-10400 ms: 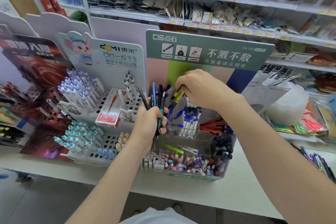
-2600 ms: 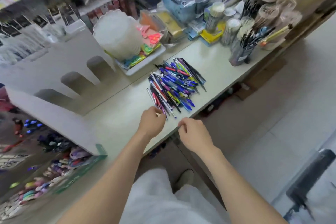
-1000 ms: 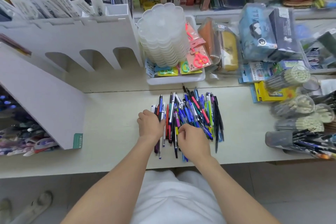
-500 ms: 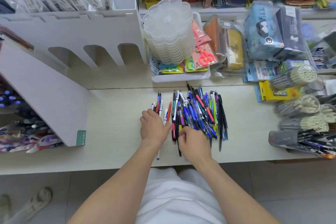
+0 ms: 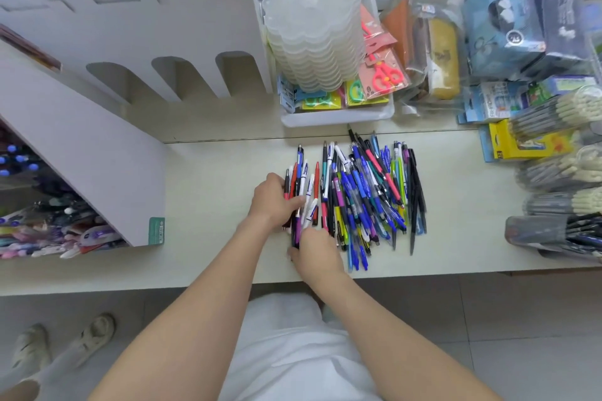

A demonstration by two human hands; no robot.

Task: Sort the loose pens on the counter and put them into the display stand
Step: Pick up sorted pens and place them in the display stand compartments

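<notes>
Several loose pens (image 5: 358,192) of mixed colours lie in a pile on the pale counter (image 5: 215,179). My left hand (image 5: 272,202) is at the pile's left edge, with fingers and thumb curled round a few pens there. Just nearer me, my right hand (image 5: 317,254) pinches the near end of a dark pen with a purple band (image 5: 295,231) in that same small group. The display stand (image 5: 81,153) is at the left, seen from its white side panel, with sorted pens (image 5: 49,231) showing in its front trays.
Behind the pile a white bin (image 5: 338,115) holds a stack of translucent trays (image 5: 312,26) and packs of scissors. Bundled pens and a pen cup (image 5: 560,231) crowd the right end. The counter's front edge runs just below my hands. Someone's shoes (image 5: 65,342) stand on the floor, lower left.
My left hand has closed round a few pens at the pile's left edge. My right hand has slid left to their near ends.
</notes>
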